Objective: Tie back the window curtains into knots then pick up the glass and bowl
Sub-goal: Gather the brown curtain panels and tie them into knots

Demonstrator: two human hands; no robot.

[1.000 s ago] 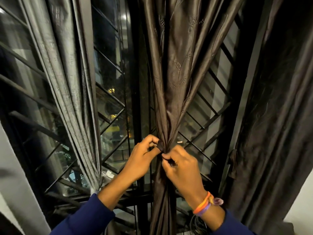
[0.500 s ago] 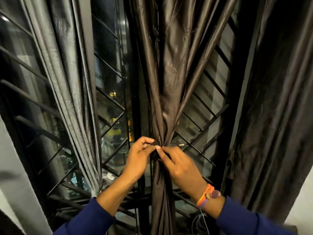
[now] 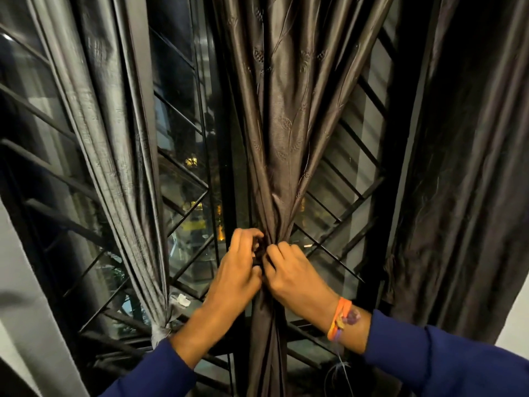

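left hand point(image 3: 237, 277) – pinching middle curtain point(image 3: 282, 156) | right hand point(image 3: 297, 277) – pinching same gather

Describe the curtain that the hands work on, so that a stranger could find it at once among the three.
Across the barred window hang three dark curtains. The middle curtain is the brown one, pinched into a narrow waist where the left hand and right hand meet. Only it bears an embossed leaf pattern; the left curtain is greyer, and the right curtain hangs loose.
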